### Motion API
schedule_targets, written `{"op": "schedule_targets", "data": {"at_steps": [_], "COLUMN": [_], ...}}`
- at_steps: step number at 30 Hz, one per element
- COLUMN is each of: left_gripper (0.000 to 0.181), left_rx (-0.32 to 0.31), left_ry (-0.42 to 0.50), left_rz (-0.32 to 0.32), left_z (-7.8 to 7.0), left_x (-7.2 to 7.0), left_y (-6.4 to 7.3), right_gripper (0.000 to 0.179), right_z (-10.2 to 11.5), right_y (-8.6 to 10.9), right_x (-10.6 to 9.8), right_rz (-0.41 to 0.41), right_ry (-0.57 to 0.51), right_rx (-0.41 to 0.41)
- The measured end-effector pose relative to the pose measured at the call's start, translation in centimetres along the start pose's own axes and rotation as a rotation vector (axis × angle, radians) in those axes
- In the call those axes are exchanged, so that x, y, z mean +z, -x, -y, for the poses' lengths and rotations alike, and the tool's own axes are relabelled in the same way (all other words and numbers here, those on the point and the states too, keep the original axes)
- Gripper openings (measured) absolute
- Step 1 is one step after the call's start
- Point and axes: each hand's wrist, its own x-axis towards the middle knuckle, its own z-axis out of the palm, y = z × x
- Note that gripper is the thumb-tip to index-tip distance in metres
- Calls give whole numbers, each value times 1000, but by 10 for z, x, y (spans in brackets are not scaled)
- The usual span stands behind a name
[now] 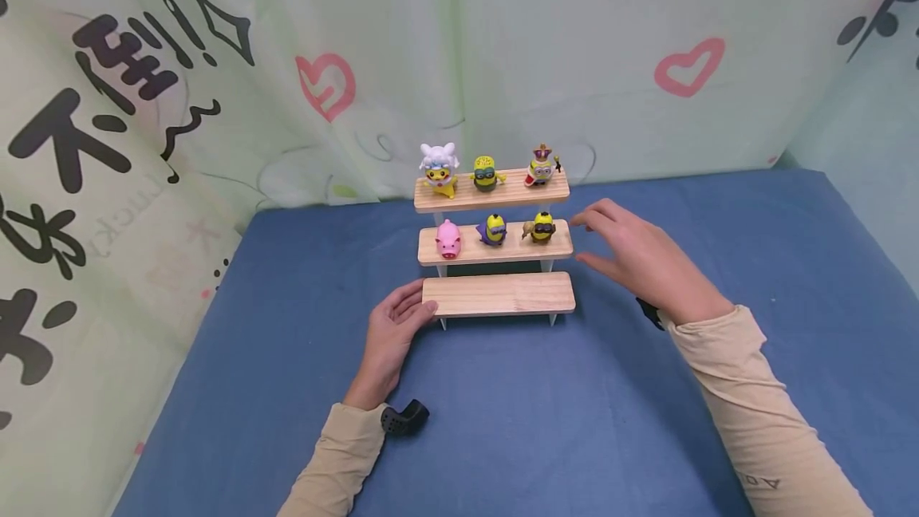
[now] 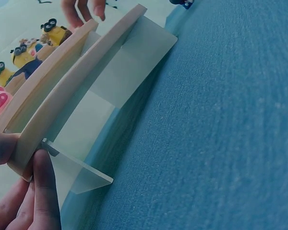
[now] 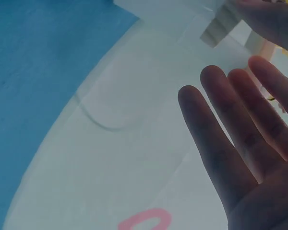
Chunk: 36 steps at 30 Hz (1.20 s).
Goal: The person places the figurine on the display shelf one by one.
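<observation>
A three-tier wooden display stand (image 1: 498, 295) with pale translucent supports stands on the blue cloth. My left hand (image 1: 393, 331) pinches the left end of its lowest shelf, thumb on top and fingers beneath, as the left wrist view shows. Just off the right end of the middle shelf is my right hand (image 1: 639, 258), its fingers extended and nothing held. The middle shelf bears a pink pig figure (image 1: 448, 239), a purple-caped minion (image 1: 492, 230) and a brown-clad minion (image 1: 542, 227). On top are a white-hooded yellow figure (image 1: 439, 170), a green minion (image 1: 486, 173) and a crowned minion (image 1: 542, 166).
Blue cloth (image 1: 546, 421) covers the table around the stand. Close behind the stand hangs a pale green curtain (image 1: 502, 46) with pink hearts and black writing. A black wrist strap piece (image 1: 405, 417) juts from the left wrist.
</observation>
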Motion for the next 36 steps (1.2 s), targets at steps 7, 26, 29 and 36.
{"op": "schedule_targets", "data": {"at_steps": [7,26,29,36], "left_gripper": [48,49,49,49], "left_rx": [1,13,16,18], "left_ry": [9,-13,-9,-6], "left_rz": [-3,0,2,4], "left_z": [-1,1,1,1], "left_x": [2,0,0,0], "left_y": [-1,0,1,1], "right_gripper": [42,43,43,43], "right_z": [-7,-23,-26,-32], "right_y": [10,43,49,64], "right_x": [-2,-8,-9,-10], "right_rz": [43,52,47,86], "right_ry": [27,95,99,119], "right_rx": [22,32,25,50]}}
